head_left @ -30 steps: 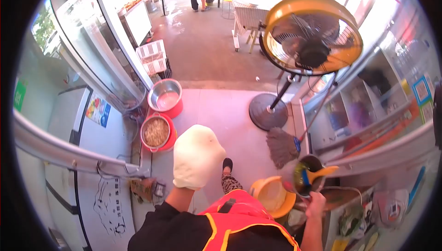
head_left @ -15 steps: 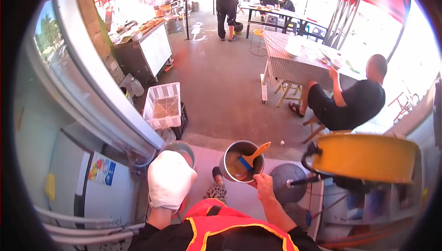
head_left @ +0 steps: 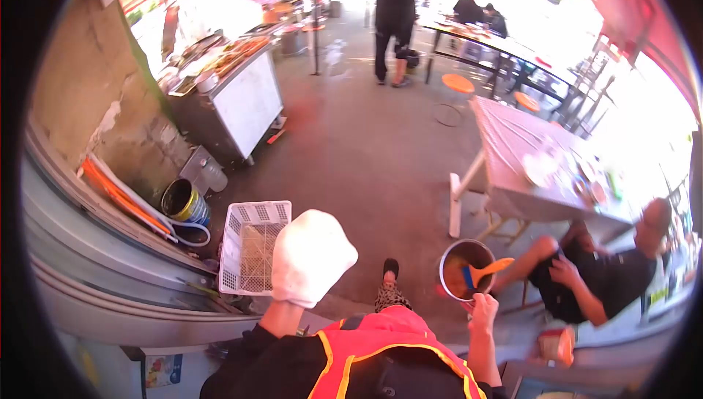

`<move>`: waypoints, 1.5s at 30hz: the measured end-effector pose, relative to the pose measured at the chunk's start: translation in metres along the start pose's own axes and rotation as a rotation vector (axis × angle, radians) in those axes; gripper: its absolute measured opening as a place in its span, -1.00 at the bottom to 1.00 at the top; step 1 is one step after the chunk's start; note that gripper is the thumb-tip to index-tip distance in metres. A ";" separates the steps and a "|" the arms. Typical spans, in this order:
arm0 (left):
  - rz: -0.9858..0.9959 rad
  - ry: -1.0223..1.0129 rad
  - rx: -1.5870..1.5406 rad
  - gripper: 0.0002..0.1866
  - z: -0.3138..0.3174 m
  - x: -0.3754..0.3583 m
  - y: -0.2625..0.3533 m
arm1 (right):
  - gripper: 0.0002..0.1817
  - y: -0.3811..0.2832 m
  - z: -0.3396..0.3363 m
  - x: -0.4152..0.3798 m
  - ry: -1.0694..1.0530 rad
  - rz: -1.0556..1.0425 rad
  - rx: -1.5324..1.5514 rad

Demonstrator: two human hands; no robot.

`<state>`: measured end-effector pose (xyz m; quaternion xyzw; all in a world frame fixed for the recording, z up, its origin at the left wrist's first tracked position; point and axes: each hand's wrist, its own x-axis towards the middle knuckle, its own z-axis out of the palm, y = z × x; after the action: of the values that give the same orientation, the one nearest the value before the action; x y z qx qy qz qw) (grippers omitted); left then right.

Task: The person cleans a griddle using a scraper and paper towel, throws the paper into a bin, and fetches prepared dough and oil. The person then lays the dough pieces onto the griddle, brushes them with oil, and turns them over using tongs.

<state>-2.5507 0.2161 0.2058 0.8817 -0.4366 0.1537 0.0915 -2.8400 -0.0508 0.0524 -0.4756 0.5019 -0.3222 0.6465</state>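
A rounded white dough-like pad (head_left: 313, 258) covers my left hand (head_left: 284, 317), which shows only from the wrist down. Its fingers are hidden, but the pad stays up on the hand. My right hand (head_left: 482, 314) is closed on the handle of a metal saucepan (head_left: 444, 280). Orange-brown liquid (head_left: 455, 274) lies in the saucepan. A brush (head_left: 486, 271) with an orange handle and blue bristles leans inside it, its handle over the right rim.
A white plastic crate (head_left: 228, 252) stands at left, beyond it a bucket (head_left: 192, 205) and a food counter (head_left: 245, 117). At right, a person (head_left: 600, 274) sits by a covered table (head_left: 505, 143). Another person (head_left: 394, 18) stands farther off. Concrete floor (head_left: 344, 150) lies ahead.
I have moved forward past the doorway, and the view has turned left. Both hands still carry the pad and the saucepan. The yellow round object at right is out of view.
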 end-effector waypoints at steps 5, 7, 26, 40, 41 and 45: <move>-0.170 0.016 0.069 -0.89 0.076 0.147 -0.088 | -0.89 -0.031 0.137 0.197 -0.121 -0.025 -0.259; -0.232 0.001 0.091 -0.89 0.092 0.205 -0.127 | -0.87 -0.034 0.201 0.269 -0.162 -0.034 -0.231; -0.316 0.037 0.092 -0.92 0.325 0.773 -0.580 | -0.90 -0.236 0.964 0.695 -0.549 0.038 -0.188; -0.619 0.092 0.146 -0.94 0.476 1.108 -0.910 | -0.84 -0.317 1.669 0.941 -1.134 -0.291 -0.420; -0.643 0.099 0.150 -0.94 0.488 1.120 -0.935 | -0.83 -0.324 1.721 0.922 -1.176 -0.272 -0.379; -0.747 0.131 0.172 -0.95 0.533 1.161 -1.044 | -0.86 -0.314 1.914 0.880 -1.386 -0.198 -0.348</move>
<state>-0.9525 -0.1740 0.0858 0.9728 -0.0641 0.2017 0.0946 -0.7385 -0.3861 0.1289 -0.7101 -0.0252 0.0813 0.6989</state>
